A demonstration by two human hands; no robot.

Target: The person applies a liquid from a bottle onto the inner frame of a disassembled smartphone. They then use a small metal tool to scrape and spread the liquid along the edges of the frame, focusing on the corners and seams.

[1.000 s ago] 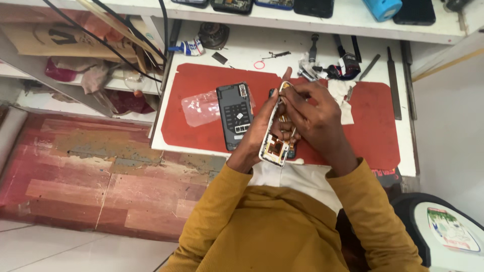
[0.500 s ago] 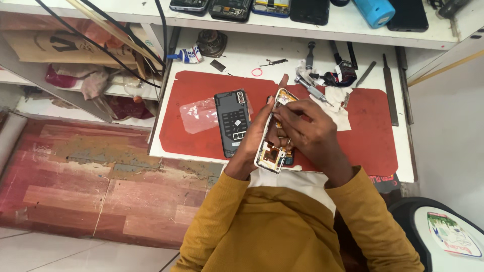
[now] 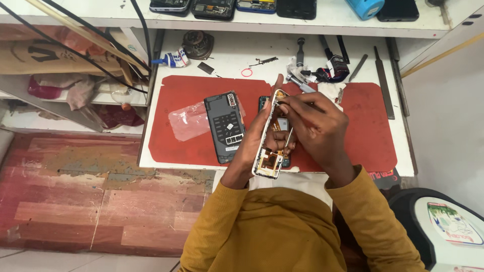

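My only view sits on the head, looking steeply down from fairly near onto the red mat [image 3: 201, 100] and white bench [image 3: 227, 55], with floor showing at left.

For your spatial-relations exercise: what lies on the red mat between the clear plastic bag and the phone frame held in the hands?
In the head view, a dark keypad panel lies flat on the red mat, between the clear plastic bag and the phone frame.

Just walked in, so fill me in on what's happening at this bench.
A person in a mustard top holds an opened phone frame in the left hand over a red mat. The right hand works inside it with a thin tool, hard to make out. A dark keypad cover lies on the mat beside them.
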